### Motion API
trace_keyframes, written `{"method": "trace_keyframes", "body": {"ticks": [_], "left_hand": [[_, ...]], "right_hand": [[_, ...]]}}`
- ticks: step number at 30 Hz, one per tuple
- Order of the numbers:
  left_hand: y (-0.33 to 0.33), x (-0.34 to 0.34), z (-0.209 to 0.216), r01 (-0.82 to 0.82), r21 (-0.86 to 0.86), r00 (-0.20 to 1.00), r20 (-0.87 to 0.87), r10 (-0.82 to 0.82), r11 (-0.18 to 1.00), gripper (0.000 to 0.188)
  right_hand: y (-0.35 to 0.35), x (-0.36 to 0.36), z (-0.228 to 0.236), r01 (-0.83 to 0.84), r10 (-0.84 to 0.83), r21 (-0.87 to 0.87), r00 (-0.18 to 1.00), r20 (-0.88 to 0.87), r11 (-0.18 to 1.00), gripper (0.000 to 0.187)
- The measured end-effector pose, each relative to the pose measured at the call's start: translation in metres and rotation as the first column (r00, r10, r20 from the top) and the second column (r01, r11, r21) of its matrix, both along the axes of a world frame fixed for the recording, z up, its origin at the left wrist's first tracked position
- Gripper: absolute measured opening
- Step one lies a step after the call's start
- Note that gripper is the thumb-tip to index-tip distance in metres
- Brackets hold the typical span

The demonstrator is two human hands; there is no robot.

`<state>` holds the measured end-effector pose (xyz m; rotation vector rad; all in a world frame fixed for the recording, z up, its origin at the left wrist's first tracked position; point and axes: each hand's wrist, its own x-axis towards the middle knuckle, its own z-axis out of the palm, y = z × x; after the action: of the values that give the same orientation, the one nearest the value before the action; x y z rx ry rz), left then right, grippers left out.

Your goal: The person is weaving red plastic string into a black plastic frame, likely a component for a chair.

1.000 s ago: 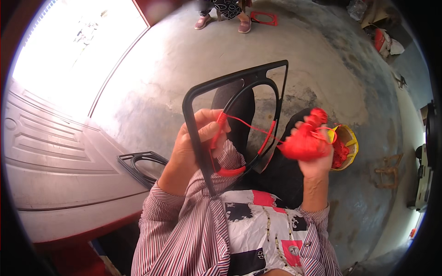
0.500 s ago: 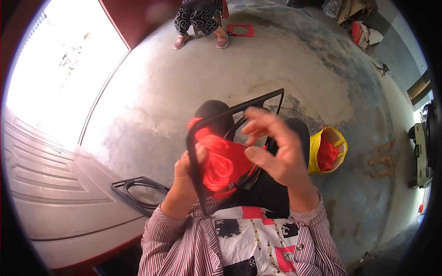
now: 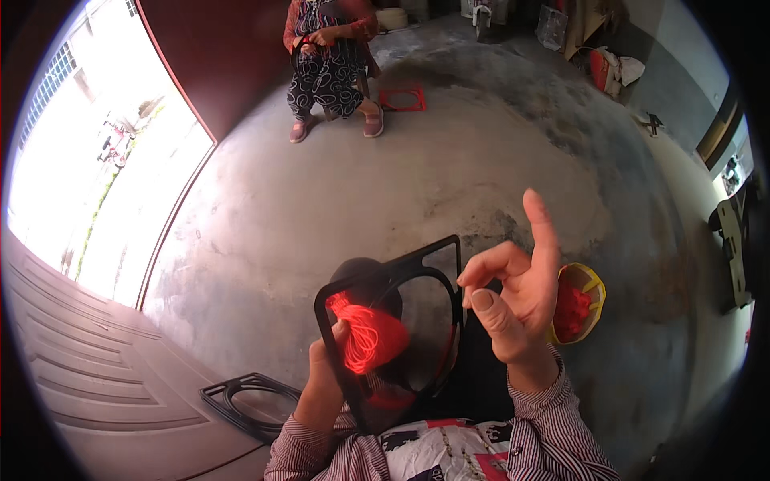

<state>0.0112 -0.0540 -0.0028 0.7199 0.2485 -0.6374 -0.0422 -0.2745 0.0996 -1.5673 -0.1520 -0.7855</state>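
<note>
A black square frame (image 3: 411, 258) with a round opening stands tilted above my lap. My left hand (image 3: 324, 378) is closed round its left side, together with a bundle of bright red cord (image 3: 370, 345) whose loops hang inside the frame. Part of the left fingers is hidden behind the cord and the frame's bar. My right hand (image 3: 517, 301) is raised beside the frame's right edge, its index finger pointing up and the thumb apart from the bent fingers. Nothing shows in it.
Right of my knees, a yellow bag (image 3: 596, 282) holds red material. More black frames (image 3: 249, 389) lie at my left by a pale panelled door (image 3: 88, 345). Across the floor a person (image 3: 333, 72) sits, with a red frame (image 3: 403, 100) on the ground nearby.
My right hand has moved up and right, away from the cord and frame, and its index finger has straightened. The view has tipped upward, showing more of the seated person.
</note>
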Motion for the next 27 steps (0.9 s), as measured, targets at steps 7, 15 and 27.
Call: {"method": "trace_keyframes", "body": {"ticks": [7,15,27], "left_hand": [[0.002,0.015,-0.01,0.058,-0.209,0.996,-0.058,-0.072,0.976,0.042],[0.023,0.014,-0.041,0.028,-0.173,0.996,-0.076,-0.041,0.985,0.04],[0.014,0.012,-0.033,-0.067,0.155,0.997,-0.025,0.072,0.986,0.049]], "right_hand": [[0.011,0.03,0.013,-0.084,0.081,0.174,0.996,0.023,0.981,0.106],[-0.01,0.044,0.02,-0.275,0.243,0.415,0.962,0.129,0.867,0.093],[0.005,0.063,-0.001,-0.344,0.307,0.436,0.939,0.156,0.832,0.077]]}}
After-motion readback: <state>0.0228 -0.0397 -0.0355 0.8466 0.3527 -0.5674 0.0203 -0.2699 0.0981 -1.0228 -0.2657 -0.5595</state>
